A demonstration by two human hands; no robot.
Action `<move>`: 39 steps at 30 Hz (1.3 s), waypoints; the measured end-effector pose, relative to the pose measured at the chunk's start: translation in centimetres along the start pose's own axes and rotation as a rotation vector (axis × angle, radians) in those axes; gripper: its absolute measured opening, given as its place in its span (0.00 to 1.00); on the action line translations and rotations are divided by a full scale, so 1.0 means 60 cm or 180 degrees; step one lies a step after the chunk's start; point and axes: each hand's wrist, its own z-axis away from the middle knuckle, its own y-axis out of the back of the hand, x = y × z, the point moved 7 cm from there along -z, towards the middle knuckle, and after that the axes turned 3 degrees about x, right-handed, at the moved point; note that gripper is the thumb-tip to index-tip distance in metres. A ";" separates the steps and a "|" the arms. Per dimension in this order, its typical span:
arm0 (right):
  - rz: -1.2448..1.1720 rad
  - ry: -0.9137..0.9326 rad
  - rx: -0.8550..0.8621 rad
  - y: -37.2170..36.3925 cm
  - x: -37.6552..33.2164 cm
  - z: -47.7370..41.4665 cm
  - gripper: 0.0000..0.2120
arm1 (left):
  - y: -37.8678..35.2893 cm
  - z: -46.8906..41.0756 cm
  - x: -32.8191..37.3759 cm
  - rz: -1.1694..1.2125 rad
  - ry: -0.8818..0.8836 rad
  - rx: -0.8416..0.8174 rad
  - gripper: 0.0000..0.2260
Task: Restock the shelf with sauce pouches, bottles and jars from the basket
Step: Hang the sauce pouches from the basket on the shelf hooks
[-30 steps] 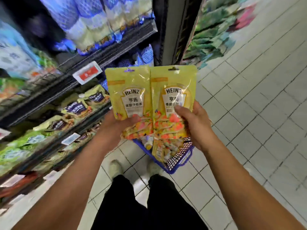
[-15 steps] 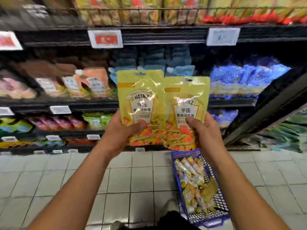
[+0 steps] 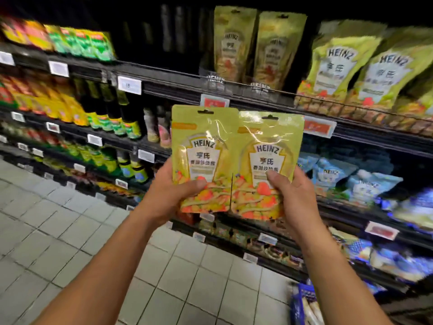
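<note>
Sauce pouches [image 3: 203, 137] upright, hang-holes up; left hand [image 3: 167, 199] grips one, right hand [image 3: 296, 200] other.

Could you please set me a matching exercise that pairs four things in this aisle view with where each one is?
Things:
1. held yellow pouches
2. blue basket
3. dark bottles
4. pale blue pouches

Places:
A. low at the bottom right edge of the view
B. on a shelf to the left of the raised pouches
C. raised in front of the shelves, one in the left hand and one in the right hand
D. on a shelf to the right of the raised pouches

Pairs: 1-C, 2-A, 3-B, 4-D
</note>
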 end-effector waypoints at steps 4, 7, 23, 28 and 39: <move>-0.0059 0.0116 -0.0134 -0.074 -0.023 -0.015 0.14 | 0.056 -0.019 0.046 -0.0109 -0.0124 0.0029 0.34; -0.0094 0.0190 -0.0164 -0.102 -0.035 -0.033 0.13 | 0.072 -0.043 0.073 -0.0083 -0.0262 -0.0062 0.33; -0.0184 0.0400 0.0144 -0.066 -0.127 -0.242 0.09 | -0.011 -0.296 0.153 0.0047 -0.0550 -0.0320 0.29; -0.0191 0.0373 0.0143 -0.061 -0.157 -0.313 0.07 | -0.031 -0.359 0.190 0.0083 -0.0670 -0.0250 0.24; 0.0369 0.0503 0.0560 -0.044 -0.249 -0.420 0.15 | -0.057 -0.492 0.269 -0.0229 -0.0711 -0.0462 0.22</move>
